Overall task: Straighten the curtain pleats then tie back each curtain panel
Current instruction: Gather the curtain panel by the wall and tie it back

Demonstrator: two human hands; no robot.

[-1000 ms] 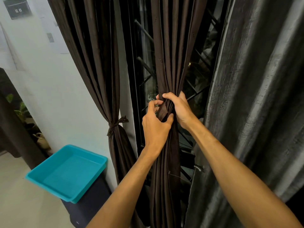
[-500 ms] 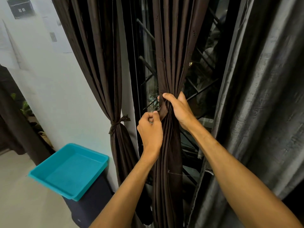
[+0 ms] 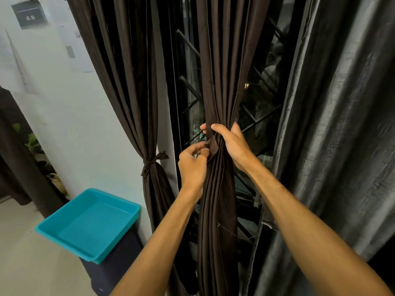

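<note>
Tying back the middle brown curtain panel: the right hand grips its gathered pleats, and the left hand, at its seven o'clock, pinches the tie-back strip. The next move probably calls for a snug knot.

Home room, curtains, barred window

White wall left, grey sign upper left. Black window grille centre. Teal tray lower left.
</note>
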